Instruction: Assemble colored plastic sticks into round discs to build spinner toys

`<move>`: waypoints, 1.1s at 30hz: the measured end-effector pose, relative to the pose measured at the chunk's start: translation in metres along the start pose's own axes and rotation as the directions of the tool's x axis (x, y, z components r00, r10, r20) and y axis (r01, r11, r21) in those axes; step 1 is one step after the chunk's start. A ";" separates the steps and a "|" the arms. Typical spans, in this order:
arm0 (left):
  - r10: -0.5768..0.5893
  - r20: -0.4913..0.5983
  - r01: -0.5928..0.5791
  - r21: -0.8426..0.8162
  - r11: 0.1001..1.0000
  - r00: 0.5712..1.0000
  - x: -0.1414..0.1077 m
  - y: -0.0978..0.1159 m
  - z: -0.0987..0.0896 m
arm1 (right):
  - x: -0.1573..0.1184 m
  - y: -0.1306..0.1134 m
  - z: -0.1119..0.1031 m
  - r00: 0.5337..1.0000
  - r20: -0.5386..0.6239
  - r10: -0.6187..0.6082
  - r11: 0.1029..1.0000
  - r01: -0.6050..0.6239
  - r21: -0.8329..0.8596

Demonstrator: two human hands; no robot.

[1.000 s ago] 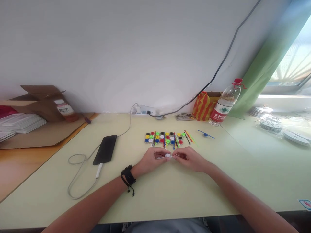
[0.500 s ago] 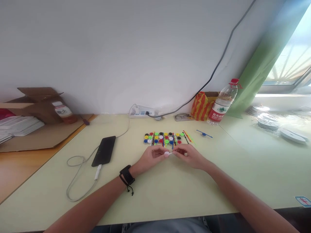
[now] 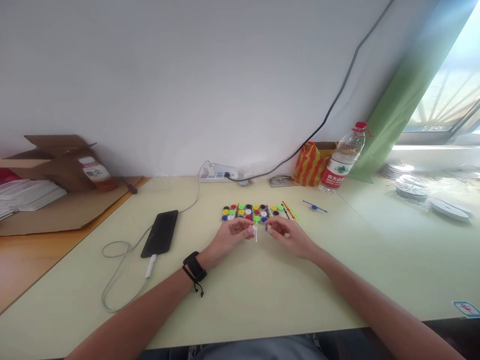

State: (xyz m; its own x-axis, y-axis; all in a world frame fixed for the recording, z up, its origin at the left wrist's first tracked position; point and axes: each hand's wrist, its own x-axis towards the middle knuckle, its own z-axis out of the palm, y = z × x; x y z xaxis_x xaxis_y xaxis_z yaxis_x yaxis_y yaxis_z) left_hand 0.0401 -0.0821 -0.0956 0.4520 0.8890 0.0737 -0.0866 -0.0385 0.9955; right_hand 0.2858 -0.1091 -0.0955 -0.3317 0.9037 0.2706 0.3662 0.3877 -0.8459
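Between the thumb and fingers of my left hand is a small white piece with a thin white stick, which points toward the table's front edge. My right hand is a little to the right, its thumb and fingertips close together near the blue end of a stick; whether it holds anything is too small to tell. Just beyond both hands lie rows of coloured discs with thin coloured sticks among and beside them. A blue stick with a blue disc lies apart on the right.
A black phone with a white cable lies on the left. A power strip, a striped bag and a large bottle stand along the wall. White discs are stacked at the right, a cardboard box far left.
My hands have moved slightly apart, and my right fingers are off the white stick. The stick has turned from pointing rightward to pointing toward the front edge.
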 end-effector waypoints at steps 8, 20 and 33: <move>-0.031 -0.040 0.029 -0.050 0.998 0.999 0.001 -0.001 -0.002 | -0.005 -0.008 0.008 1.000 0.002 -0.030 0.999 0.030 0.041; -0.046 -0.043 0.045 -0.025 0.999 0.998 0.001 0.000 0.000 | 0.000 -0.014 -0.009 0.987 0.160 0.018 0.984 -0.046 0.169; -0.026 0.123 0.027 -0.006 1.000 0.992 -0.003 -0.002 0.005 | -0.001 -0.016 0.010 0.989 0.149 -0.017 1.000 0.017 0.004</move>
State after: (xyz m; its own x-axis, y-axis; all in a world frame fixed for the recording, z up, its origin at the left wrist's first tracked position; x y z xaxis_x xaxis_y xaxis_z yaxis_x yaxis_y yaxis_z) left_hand 0.0429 -0.0871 -0.0974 0.5599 0.8268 0.0543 -0.0793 -0.0117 0.9968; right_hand 0.2712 -0.1177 -0.0869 -0.4635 0.8600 0.2136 0.3572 0.4019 -0.8431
